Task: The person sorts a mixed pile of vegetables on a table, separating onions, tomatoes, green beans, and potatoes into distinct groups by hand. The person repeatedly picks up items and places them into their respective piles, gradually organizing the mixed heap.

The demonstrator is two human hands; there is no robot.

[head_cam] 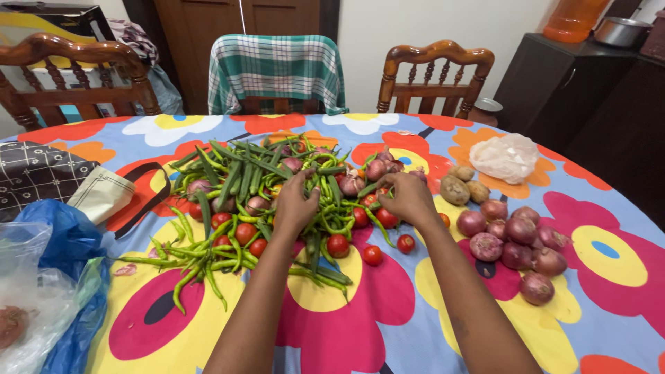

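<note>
A heap of mixed vegetables lies in the middle of the flowered tablecloth (388, 325): green chillies (201, 266), long okra pods (239, 176), small red tomatoes (337, 245) and a few red onions. My left hand (294, 204) rests palm down on the heap, fingers curled into the green pods. My right hand (409, 197) is beside it, fingertips pinching at something among the onions and tomatoes; what it grips is hidden. A sorted group of red onions (516, 246) lies to the right, with several potatoes (460, 185) behind it.
A crumpled white plastic bag (507, 158) lies at the far right. Blue and clear plastic bags (48, 277) and a dark patterned cloth bag (34, 173) sit at the left. Three wooden chairs stand behind the table, the middle one draped with a checked cloth (277, 69). A dark cabinet (582, 97) stands at right.
</note>
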